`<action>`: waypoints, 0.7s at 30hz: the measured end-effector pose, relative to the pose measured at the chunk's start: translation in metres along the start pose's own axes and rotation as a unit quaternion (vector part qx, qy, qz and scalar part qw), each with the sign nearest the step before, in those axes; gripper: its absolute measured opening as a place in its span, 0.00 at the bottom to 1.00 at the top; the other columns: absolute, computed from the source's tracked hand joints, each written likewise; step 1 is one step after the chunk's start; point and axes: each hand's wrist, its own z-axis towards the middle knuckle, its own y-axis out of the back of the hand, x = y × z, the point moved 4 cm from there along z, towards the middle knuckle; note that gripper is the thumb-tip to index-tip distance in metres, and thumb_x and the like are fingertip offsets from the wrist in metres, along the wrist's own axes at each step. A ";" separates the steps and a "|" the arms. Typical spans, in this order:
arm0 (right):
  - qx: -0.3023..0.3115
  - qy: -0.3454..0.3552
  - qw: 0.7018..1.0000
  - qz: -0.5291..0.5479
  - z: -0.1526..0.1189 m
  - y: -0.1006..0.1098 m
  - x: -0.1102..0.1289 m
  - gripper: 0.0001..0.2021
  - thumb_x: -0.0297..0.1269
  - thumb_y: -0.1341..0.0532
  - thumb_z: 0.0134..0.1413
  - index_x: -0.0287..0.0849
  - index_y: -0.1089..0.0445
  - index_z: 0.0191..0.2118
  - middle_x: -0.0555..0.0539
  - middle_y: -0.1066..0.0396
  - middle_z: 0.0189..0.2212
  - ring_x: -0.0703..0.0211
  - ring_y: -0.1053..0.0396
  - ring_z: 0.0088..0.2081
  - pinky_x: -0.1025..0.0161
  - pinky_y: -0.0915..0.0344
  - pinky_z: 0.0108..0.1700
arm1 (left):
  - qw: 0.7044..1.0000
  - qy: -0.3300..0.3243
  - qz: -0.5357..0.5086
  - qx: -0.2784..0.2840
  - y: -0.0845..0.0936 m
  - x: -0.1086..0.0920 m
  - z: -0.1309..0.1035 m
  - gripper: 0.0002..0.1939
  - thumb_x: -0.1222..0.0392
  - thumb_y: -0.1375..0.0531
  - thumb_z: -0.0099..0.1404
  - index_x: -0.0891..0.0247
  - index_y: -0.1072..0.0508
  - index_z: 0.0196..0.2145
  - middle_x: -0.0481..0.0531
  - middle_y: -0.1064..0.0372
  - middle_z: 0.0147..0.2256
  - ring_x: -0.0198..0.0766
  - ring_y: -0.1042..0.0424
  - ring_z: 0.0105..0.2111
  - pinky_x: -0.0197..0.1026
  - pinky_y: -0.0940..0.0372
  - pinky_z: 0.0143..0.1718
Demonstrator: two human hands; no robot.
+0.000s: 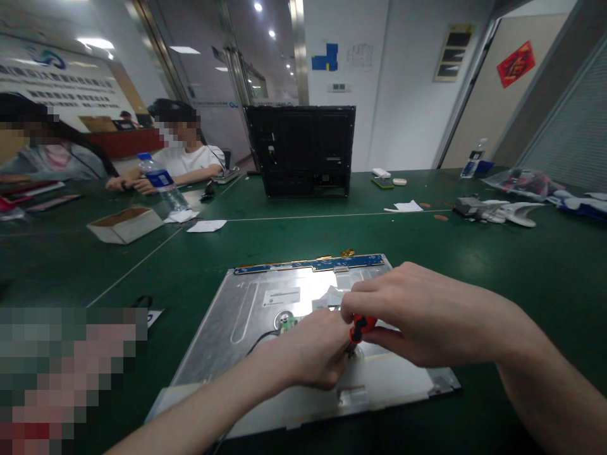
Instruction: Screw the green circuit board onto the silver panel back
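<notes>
In the head view, a broad, flat silver metal panel [213,347] lay on the dark green surface [497,284], directly in front of the person, beneath both hands. Its metal was shiny, with a bright glare near the middle, a raised long loop pressed into its left part and a white printed label [281,297]. A narrow blue circuit strip [270,267] ran along the far edge, and a pale sheet-like layer covered much of the near part. A small green board [287,323] with a dark cable sat left of centre.

The right hand [408,309] had its grip closed around a red-and-black handled tool [363,325], tilted over the panel. The left hand [313,347] was just beside the tool's lower end, fingers bent; whether its grip held anything could not be told.

Farther back on the surface stood a large black rectangular casing [303,151], upright. To its left were a clear blue-capped bottle [164,183] and an open pale cardboard box [126,224]; to its right, a clear plastic bag [526,183]. Two people sat at the left. Beyond, a red diamond-shaped decoration [516,63] hung on a door.
</notes>
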 end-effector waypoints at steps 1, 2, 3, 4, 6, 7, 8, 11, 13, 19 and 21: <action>0.002 -0.001 1.000 -0.003 0.000 0.000 0.000 0.04 0.30 0.42 0.57 0.43 0.34 0.38 0.51 0.30 0.33 0.63 0.35 0.32 0.65 0.45 0.31 | 1.000 -0.001 -0.003 0.000 0.000 0.000 0.000 0.02 0.66 0.42 0.57 0.63 0.34 0.28 0.50 0.33 0.27 0.39 0.35 0.25 0.37 0.42 0.23; 0.004 -0.003 1.000 -0.004 0.000 -0.001 0.001 0.04 0.30 0.42 0.56 0.43 0.34 0.38 0.51 0.30 0.33 0.63 0.35 0.32 0.65 0.44 0.31 | 1.000 0.000 -0.004 0.001 0.000 0.000 0.000 0.02 0.66 0.42 0.57 0.63 0.34 0.28 0.50 0.34 0.27 0.39 0.34 0.25 0.37 0.42 0.23; 0.007 -0.005 1.000 -0.004 0.000 -0.001 0.001 0.04 0.30 0.42 0.56 0.42 0.33 0.38 0.51 0.30 0.33 0.63 0.35 0.32 0.65 0.44 0.31 | 1.000 0.003 -0.003 0.004 0.000 0.000 0.000 0.02 0.66 0.42 0.56 0.63 0.33 0.28 0.50 0.34 0.27 0.39 0.35 0.25 0.38 0.42 0.23; 0.007 -0.006 1.000 -0.004 -0.001 -0.001 0.000 0.03 0.30 0.42 0.56 0.42 0.33 0.38 0.51 0.30 0.32 0.63 0.35 0.32 0.65 0.44 0.31 | 1.000 0.005 -0.002 0.007 0.001 0.000 0.001 0.02 0.66 0.42 0.56 0.63 0.33 0.28 0.50 0.34 0.26 0.39 0.35 0.25 0.38 0.42 0.23; 0.004 -0.005 1.000 -0.001 -0.002 -0.001 0.000 0.04 0.30 0.43 0.56 0.42 0.33 0.38 0.51 0.30 0.32 0.63 0.35 0.32 0.65 0.45 0.31 | 1.000 0.008 0.002 0.013 0.001 0.000 0.001 0.02 0.66 0.42 0.56 0.63 0.33 0.28 0.50 0.34 0.26 0.39 0.35 0.25 0.38 0.42 0.23; 0.002 -0.006 1.000 0.001 -0.002 -0.001 -0.001 0.04 0.30 0.43 0.56 0.43 0.33 0.38 0.51 0.30 0.32 0.63 0.36 0.31 0.65 0.45 0.31 | 1.000 0.009 0.004 0.015 0.002 0.000 0.001 0.02 0.66 0.42 0.56 0.63 0.33 0.28 0.50 0.34 0.26 0.39 0.35 0.25 0.38 0.42 0.23; 0.001 -0.008 1.000 0.002 -0.003 -0.001 -0.001 0.04 0.30 0.43 0.56 0.43 0.33 0.38 0.51 0.30 0.32 0.63 0.36 0.31 0.65 0.45 0.30 | 1.000 0.009 0.004 0.017 0.002 -0.001 0.001 0.02 0.66 0.42 0.56 0.63 0.33 0.28 0.50 0.33 0.26 0.39 0.35 0.25 0.37 0.42 0.23; -0.002 -0.012 1.000 0.001 -0.003 0.000 -0.002 0.03 0.30 0.43 0.56 0.43 0.33 0.37 0.51 0.30 0.31 0.63 0.36 0.31 0.65 0.45 0.30 | 1.000 0.011 -0.003 0.015 0.003 0.000 0.001 0.02 0.66 0.42 0.56 0.63 0.33 0.28 0.50 0.33 0.27 0.38 0.35 0.25 0.37 0.41 0.24; -0.002 -0.012 1.000 0.002 -0.002 0.001 -0.002 0.04 0.30 0.43 0.56 0.43 0.33 0.37 0.51 0.30 0.32 0.63 0.36 0.31 0.65 0.45 0.30 | 1.000 0.008 -0.006 0.012 0.002 0.000 0.001 0.02 0.66 0.42 0.57 0.63 0.33 0.28 0.50 0.33 0.27 0.39 0.34 0.25 0.37 0.41 0.24; 0.001 -0.014 1.000 0.006 -0.001 0.001 -0.001 0.04 0.30 0.42 0.56 0.43 0.33 0.38 0.51 0.30 0.32 0.63 0.35 0.31 0.65 0.45 0.30 | 1.000 0.009 0.002 0.021 0.000 0.001 0.001 0.03 0.65 0.42 0.58 0.63 0.32 0.27 0.49 0.34 0.26 0.38 0.34 0.25 0.37 0.42 0.23; 0.001 -0.017 1.000 0.002 -0.001 0.001 -0.001 0.03 0.30 0.42 0.56 0.42 0.33 0.37 0.51 0.30 0.32 0.63 0.36 0.31 0.65 0.45 0.30 | 1.000 0.010 0.006 0.023 0.000 0.001 0.001 0.03 0.65 0.41 0.58 0.63 0.32 0.27 0.49 0.34 0.26 0.38 0.34 0.25 0.37 0.42 0.23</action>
